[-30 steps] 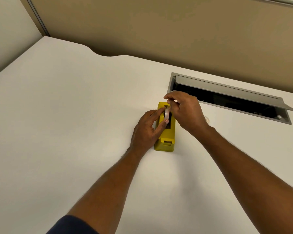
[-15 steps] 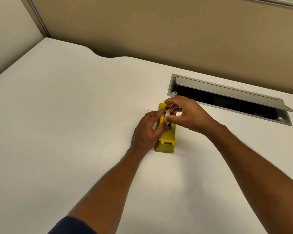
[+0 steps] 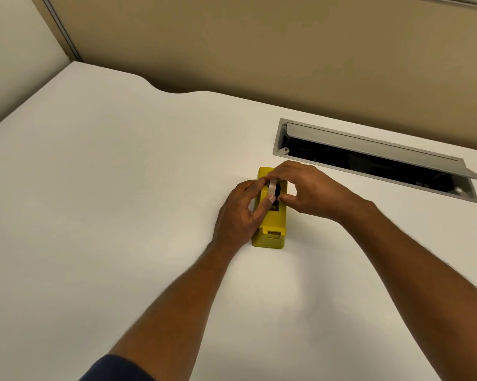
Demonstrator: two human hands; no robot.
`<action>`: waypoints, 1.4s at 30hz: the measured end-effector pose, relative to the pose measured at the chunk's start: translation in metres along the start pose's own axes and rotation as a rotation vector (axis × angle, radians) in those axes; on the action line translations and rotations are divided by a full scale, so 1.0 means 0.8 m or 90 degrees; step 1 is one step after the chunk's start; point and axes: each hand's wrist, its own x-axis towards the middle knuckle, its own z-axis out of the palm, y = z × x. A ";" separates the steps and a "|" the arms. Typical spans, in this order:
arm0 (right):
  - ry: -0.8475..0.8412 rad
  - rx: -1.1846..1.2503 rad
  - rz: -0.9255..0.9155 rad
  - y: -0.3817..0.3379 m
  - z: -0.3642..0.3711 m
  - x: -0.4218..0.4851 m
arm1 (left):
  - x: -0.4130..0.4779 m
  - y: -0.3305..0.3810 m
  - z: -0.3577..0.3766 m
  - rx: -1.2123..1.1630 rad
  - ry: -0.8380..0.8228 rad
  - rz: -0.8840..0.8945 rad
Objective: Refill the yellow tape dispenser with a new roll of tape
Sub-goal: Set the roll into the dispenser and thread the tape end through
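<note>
The yellow tape dispenser [image 3: 270, 232] stands on the white desk, its cutter end toward me. A clear roll of tape [image 3: 272, 187] stands on edge in the dispenser's open slot. My right hand [image 3: 308, 189] pinches the roll from above and from the right. My left hand [image 3: 240, 213] wraps the dispenser's left side, with its fingertips against the roll. The far end of the dispenser is partly hidden by my fingers.
A grey cable hatch [image 3: 374, 158] with its lid tilted open is set into the white desk [image 3: 121, 202] just behind and to the right of my hands. A beige partition wall [image 3: 259, 45] runs along the back edge of the desk.
My right hand has turned and settled lower over the roll, which now sits deeper in the slot. My left hand keeps its hold on the dispenser's side.
</note>
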 end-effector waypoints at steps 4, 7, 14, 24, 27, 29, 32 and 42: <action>-0.013 -0.017 -0.008 -0.003 0.001 -0.004 | 0.000 -0.002 0.001 0.002 0.007 -0.001; -0.005 -0.024 -0.008 -0.007 0.002 -0.007 | 0.000 -0.003 0.001 -0.001 0.008 0.003; 0.013 -0.010 0.021 -0.010 0.002 -0.011 | 0.001 0.001 0.000 -0.028 0.012 0.013; 0.080 0.030 0.020 -0.010 0.001 -0.010 | 0.002 -0.001 0.000 -0.009 0.019 0.023; 0.108 0.036 0.021 -0.011 0.003 -0.009 | 0.001 -0.003 0.001 -0.003 0.022 0.027; 0.133 0.061 0.037 -0.012 0.004 -0.008 | 0.001 -0.003 0.002 0.002 0.023 0.024; 0.175 0.121 0.070 -0.013 0.006 -0.005 | 0.002 -0.005 0.002 0.013 0.017 0.016; 0.204 0.225 0.106 -0.008 0.003 0.003 | 0.002 -0.003 0.000 0.024 -0.003 0.015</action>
